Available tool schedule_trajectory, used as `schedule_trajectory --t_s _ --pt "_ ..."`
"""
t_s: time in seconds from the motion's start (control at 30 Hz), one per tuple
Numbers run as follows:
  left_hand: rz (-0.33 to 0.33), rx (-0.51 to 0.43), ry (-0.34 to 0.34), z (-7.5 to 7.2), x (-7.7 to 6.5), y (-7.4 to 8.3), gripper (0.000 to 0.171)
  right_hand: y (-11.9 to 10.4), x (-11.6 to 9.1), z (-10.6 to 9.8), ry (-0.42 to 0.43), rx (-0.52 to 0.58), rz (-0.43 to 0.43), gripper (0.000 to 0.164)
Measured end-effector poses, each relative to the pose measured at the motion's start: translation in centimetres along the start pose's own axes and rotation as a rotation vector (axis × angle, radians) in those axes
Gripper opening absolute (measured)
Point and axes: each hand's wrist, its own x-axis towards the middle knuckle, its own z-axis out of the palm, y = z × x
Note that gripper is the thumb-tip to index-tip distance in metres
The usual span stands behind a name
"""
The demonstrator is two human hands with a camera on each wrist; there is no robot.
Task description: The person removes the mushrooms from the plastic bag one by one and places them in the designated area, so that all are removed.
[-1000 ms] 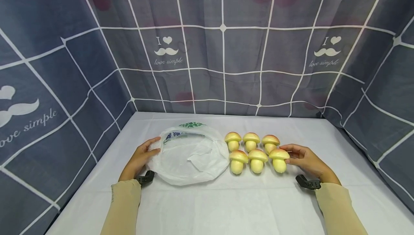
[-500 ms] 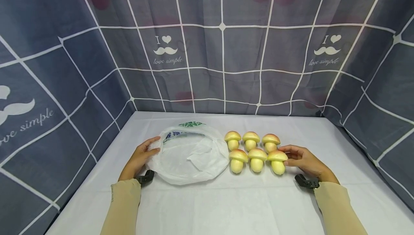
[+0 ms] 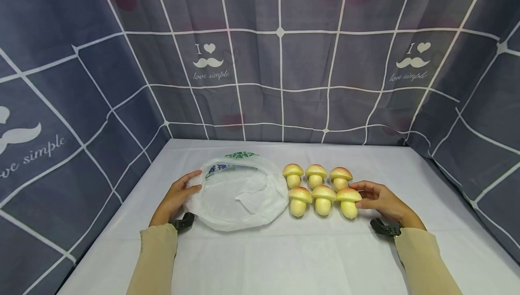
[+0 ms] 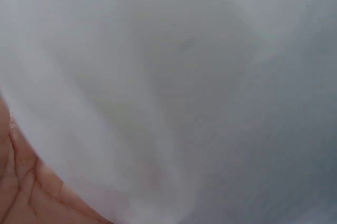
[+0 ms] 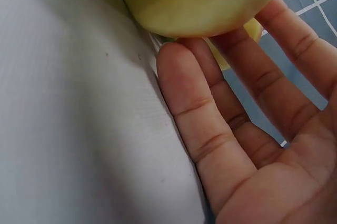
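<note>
In the head view a white plastic bag (image 3: 239, 218) with green and blue print lies with a wide round mouth. At its left rim rests my left hand (image 3: 172, 198), thumb and fingers apart against the plastic; in the left wrist view the bag (image 4: 158, 77) covers most of the palm (image 4: 26, 187). Several yellow toy mushrooms stand in two rows right of the bag. My right hand (image 3: 379, 202) touches the front-right mushroom (image 3: 349, 204) with fairly straight fingers. In the right wrist view its fingertips reach under the yellow cap (image 5: 205, 8).
The front row's other mushrooms (image 3: 323, 200) (image 3: 299, 201) and the back row (image 3: 316, 176) sit close together, near the bag's right edge. A white cloth (image 3: 264, 263) covers the table. Dark checked curtains (image 3: 260, 60) surround it at the back and sides.
The front-right mushroom has shifted slightly left, along with my right hand. My left hand and the bag have stayed in place.
</note>
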Motion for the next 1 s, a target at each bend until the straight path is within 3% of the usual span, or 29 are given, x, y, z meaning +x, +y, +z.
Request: schedule_trajectory --t_s 0.67,0.87,1.0 --pt "-0.004 0.001 0.004 0.1 0.0 -0.1 0.068 0.0 -0.4 -0.3 -0.002 0.005 -0.015 0.053" --pt "0.001 0.004 0.008 0.2 0.0 -0.1 0.068 -0.2 -0.8 -0.5 -0.018 0.001 -0.03 0.047" --pt "0.001 0.005 0.006 0.1 0.0 -0.2 0.069 -0.5 -1.0 -0.6 0.043 -0.016 -0.002 0.039"
